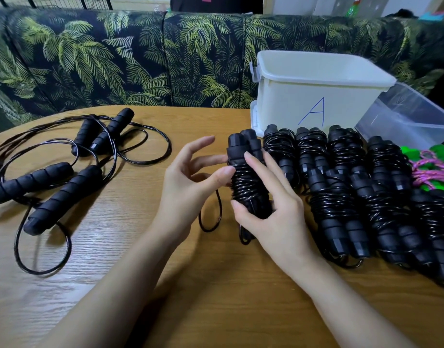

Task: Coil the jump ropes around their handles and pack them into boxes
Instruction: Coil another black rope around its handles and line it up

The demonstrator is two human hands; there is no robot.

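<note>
Fingers (252,159) of the right hand (273,217) curl around the coiled jump rope (246,182) at frame centre, whose long axis runs almost bottom to top. Just left of it, the left hand (188,187) is spread wide, with its thumb tip touching the coils. A loose rope tail (211,217) loops below between the hands. Farther, at upper right, the white box (316,96) stands.

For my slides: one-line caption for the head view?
Right hand grips a nearly coiled jump rope, left hand touching it, beside finished bundles and box A.

Palm-print sofa (145,59) behind, wood-grain table (115,247) in front
</note>
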